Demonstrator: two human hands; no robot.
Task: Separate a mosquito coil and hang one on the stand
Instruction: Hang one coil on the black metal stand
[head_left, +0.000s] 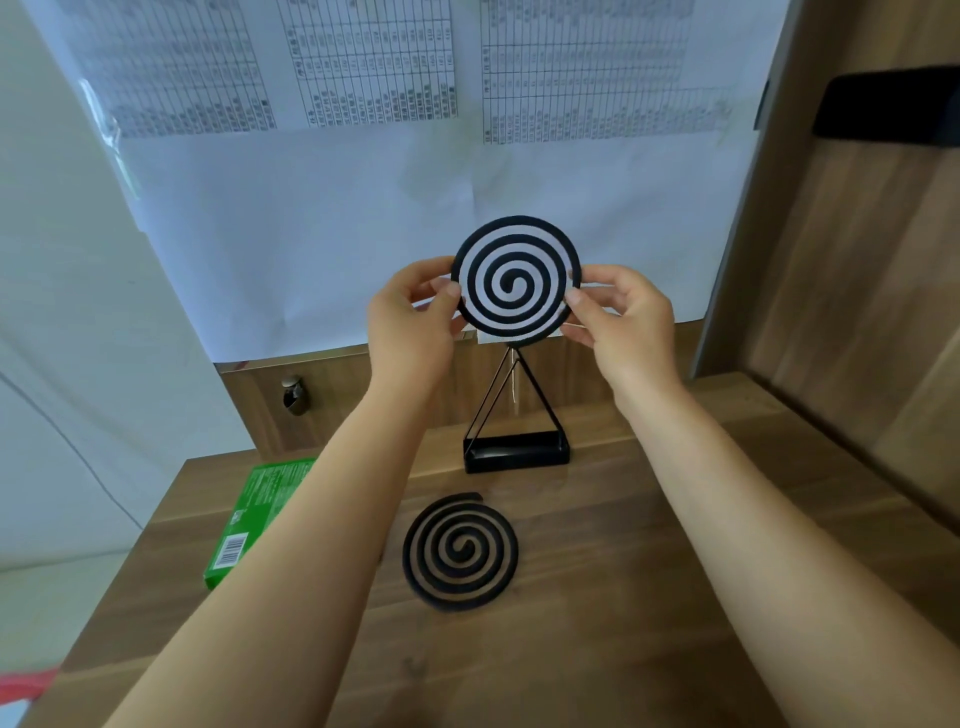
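Both hands pinch one black coil (516, 282) by its rim and hold it upright in the air, the left hand (410, 322) on its left edge and the right hand (623, 317) on its right edge. It hangs just above the tip of the black wire stand (514, 452); whether they touch is hard to tell. A second coil (460, 552) lies flat on the wooden table (649, 597) before the stand. The green box (260, 514) at the left shows a barcode; its print, like the tables on the wall sheets (363, 67), is too blurred to read.
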